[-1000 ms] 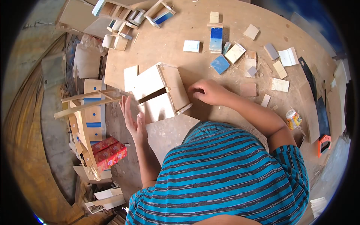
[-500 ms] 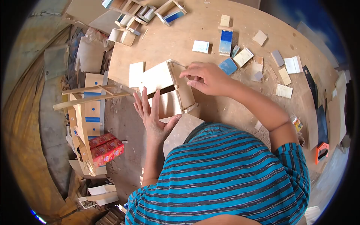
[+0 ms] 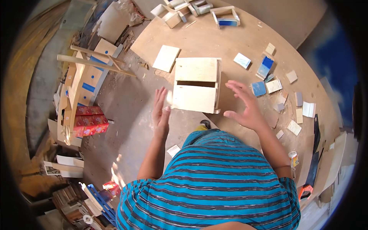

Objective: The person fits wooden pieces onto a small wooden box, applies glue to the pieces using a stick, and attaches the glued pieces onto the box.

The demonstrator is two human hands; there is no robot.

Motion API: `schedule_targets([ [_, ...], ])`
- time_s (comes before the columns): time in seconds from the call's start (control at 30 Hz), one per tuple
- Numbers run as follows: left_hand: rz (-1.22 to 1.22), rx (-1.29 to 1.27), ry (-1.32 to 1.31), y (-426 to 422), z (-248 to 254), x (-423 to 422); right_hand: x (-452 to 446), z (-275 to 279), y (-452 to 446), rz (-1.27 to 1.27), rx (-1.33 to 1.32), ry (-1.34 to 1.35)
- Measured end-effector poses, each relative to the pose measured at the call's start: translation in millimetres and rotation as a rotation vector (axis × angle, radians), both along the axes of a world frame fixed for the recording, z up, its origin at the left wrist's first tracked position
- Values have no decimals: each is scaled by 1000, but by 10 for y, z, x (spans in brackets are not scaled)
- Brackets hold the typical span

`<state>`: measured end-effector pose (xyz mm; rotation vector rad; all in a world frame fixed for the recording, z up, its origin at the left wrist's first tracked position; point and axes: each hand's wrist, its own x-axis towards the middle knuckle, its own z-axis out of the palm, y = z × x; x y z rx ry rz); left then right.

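Note:
A pale wooden box (image 3: 195, 99) sits at the near edge of the tabletop, with a dark slot across its top between two panels. Left of it my left hand (image 3: 160, 111) is raised, fingers extended, holding nothing. On the box's right side my right hand (image 3: 245, 107) hovers with fingers spread, also empty. Neither hand appears to touch the box. Beyond its upper left corner lies a flat pale board (image 3: 166, 58).
Small wood blocks, a blue-painted block (image 3: 265, 67) and a blue square (image 3: 258, 88) among them, are scattered at the right. Open wooden frames (image 3: 225, 17) stand at the far edge. A can (image 3: 293, 158) and an orange-handled saw (image 3: 305, 191) are at lower right. Red packs (image 3: 90, 121) lie at left.
My right hand has left the box's upper edge and moved to its right side. My left hand has drawn back from its front. The view has turned, and the box now appears squarer.

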<state>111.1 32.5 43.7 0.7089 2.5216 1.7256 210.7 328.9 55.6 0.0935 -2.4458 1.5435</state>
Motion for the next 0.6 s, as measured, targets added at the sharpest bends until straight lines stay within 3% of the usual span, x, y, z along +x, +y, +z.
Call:
schedule_targets([
  [0.27, -209, 28, 80, -113, -163, -231, -154, 337, -324, -11, 393, 67],
  [0.6, -433, -48, 239, -232, -206, -755, -508, 588, -793, 42, 657, -45],
])
